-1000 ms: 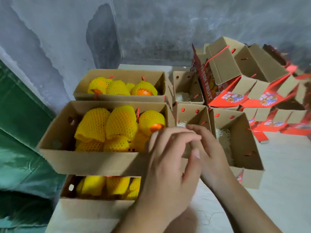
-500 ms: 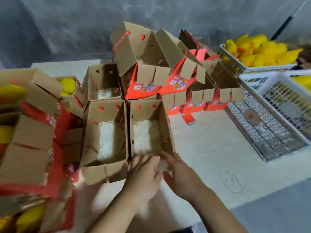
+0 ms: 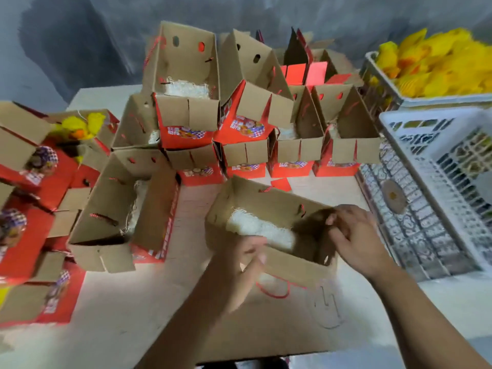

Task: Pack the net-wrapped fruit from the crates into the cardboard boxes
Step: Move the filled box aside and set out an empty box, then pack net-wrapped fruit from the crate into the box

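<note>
At 9 o'clock, red-printed boxes lie stacked, one holding net-wrapped fruit. Open boxes crowd 12 o'clock. At centre, the near box sits tilted with white padding inside; half a second ago it stood square in the row. The left hand grips its near wall, and the right hand pinches its right wall. At 2 o'clock, a crate holds more fruit; a white crate stands below.
</note>
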A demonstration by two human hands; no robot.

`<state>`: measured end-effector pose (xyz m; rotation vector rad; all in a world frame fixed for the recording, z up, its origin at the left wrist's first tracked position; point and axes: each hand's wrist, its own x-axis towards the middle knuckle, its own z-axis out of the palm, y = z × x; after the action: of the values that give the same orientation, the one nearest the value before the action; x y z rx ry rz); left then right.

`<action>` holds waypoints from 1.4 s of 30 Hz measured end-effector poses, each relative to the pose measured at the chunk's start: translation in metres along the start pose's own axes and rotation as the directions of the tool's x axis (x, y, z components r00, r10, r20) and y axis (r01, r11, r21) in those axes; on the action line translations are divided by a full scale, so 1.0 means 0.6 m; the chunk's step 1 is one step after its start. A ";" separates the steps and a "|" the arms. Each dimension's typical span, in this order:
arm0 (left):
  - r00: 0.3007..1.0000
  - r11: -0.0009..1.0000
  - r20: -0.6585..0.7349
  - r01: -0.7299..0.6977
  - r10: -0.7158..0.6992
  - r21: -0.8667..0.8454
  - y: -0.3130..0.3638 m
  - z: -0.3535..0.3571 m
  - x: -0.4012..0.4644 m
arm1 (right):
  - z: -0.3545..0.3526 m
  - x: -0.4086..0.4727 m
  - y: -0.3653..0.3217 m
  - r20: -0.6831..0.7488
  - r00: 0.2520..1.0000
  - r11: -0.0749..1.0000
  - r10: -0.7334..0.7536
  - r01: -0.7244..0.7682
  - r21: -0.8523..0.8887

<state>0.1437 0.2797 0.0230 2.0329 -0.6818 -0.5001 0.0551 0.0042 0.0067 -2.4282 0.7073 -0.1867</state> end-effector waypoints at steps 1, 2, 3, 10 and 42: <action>0.988 1.000 -0.152 -0.010 0.010 0.005 -0.009 -0.005 0.016 | -0.012 0.008 0.017 -0.030 0.995 0.995 0.096 -0.096 0.002; 0.954 0.999 -0.300 0.012 0.000 0.040 -0.023 -0.012 0.037 | -0.019 0.013 0.030 -0.043 0.981 0.981 0.191 -0.190 0.037; 0.913 0.997 -0.405 0.071 -0.050 0.036 -0.039 -0.019 0.062 | -0.022 0.016 0.035 -0.020 0.964 0.961 0.265 -0.262 0.090; 0.921 0.922 -0.041 0.387 -0.388 -0.026 -0.064 0.017 0.129 | -0.008 -0.013 0.027 0.064 0.941 0.925 0.333 -0.340 0.172; 0.989 0.964 0.114 -0.066 0.099 -0.258 0.358 0.505 0.248 | -0.321 0.045 0.340 -0.222 0.947 0.908 0.233 -0.130 0.399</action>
<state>0.0226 -0.1009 0.0409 1.7366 -0.7359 -0.6376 -0.0683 -0.2467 0.0433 -1.9714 0.9197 -0.5312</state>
